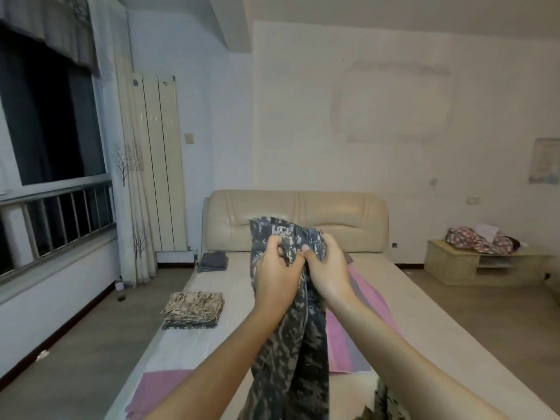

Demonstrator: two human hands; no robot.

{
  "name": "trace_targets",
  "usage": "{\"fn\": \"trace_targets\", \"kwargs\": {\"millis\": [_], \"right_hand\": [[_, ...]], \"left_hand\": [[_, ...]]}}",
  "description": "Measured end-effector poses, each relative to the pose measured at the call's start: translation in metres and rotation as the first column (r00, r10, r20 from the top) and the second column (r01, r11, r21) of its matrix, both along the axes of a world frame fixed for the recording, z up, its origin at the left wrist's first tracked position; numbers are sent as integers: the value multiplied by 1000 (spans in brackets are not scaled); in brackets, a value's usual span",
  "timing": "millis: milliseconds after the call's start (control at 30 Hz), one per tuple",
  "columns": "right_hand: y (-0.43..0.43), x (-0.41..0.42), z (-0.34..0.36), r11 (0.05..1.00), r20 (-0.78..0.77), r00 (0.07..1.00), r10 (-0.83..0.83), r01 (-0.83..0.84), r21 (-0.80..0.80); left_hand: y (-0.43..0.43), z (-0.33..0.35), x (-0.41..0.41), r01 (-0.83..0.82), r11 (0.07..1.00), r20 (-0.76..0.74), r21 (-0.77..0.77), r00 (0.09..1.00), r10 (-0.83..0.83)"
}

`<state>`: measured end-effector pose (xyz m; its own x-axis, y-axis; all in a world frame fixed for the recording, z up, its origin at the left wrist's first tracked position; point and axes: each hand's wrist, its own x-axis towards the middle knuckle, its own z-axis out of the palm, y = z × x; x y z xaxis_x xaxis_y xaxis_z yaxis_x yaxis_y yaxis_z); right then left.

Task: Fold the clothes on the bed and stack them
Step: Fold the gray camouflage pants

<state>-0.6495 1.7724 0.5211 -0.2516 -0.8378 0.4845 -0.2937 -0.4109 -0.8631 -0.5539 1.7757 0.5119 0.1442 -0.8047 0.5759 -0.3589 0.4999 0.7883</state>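
I record left hand (pixel 275 268) and right hand (pixel 327 268) side by side at frame centre, both pinching the top edge of the grey digital-camouflage fabric garment (pixel 291 344); its long axis hangs downward over the cream bed (pixel 236 283).

Left hand (pixel 277 269) and right hand (pixel 325 268) grip a dark camouflage garment (pixel 289 353) raised above the bed (pixel 424 313).

Head cam, fwd-down along bed (pixel 242 283)
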Motion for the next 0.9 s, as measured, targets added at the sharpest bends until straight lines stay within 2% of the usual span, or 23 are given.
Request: {"fn": "trace_targets", "kwargs": {"millis": [67,133,200,267,333,400,467,500,533,600,667,733,800,867,900], "right_hand": [[3,7,3,999,-14,999,35,-35,-33],[6,11,3,987,45,986,159,-159,4],[7,13,3,955,102,955,279,-287,70],[6,9,4,955,52,961,273,-277,109],[6,-1,7,971,5,976,219,-219,95],[7,-14,9,959,24,966,258,-259,115],[12,-28,14,919,117,937,331,-348,188],[15,-34,19,892,176,913,368,-400,212],[18,-38,25,870,229,889,396,-443,217],[25,-43,40,839,309,842,443,-510,189],[31,-46,57,819,319,804,502,-560,124],[35,-47,68,829,217,823,526,-553,86],[25,-52,68,906,-62,907,416,-408,113],[-7,-63,51,963,-324,915,241,-184,196],[-27,-68,37,957,-366,906,214,-120,265]], "left_hand": [[4,3,5,-13,1000,18,-25,1000,13],[9,4,8,20,999,54,-25,998,-18],[15,2,11,84,996,172,-15,982,-81],[20,-7,18,216,976,260,22,942,-214],[25,-20,32,332,943,288,26,901,-325],[26,-31,53,236,967,293,-94,935,-199],[21,-32,75,5,990,86,-143,996,7],[18,-28,84,-33,997,-48,-73,998,30],[14,-21,93,19,999,-146,43,989,-12],[3,-7,104,285,940,-259,189,937,-233],[-7,11,108,542,822,-351,174,814,-463],[-18,25,104,557,822,-317,117,806,-500],[-37,26,93,502,860,-308,94,836,-454],[-62,12,79,444,879,-251,173,883,-397],[-75,1,72,415,876,-213,248,905,-368]]}}
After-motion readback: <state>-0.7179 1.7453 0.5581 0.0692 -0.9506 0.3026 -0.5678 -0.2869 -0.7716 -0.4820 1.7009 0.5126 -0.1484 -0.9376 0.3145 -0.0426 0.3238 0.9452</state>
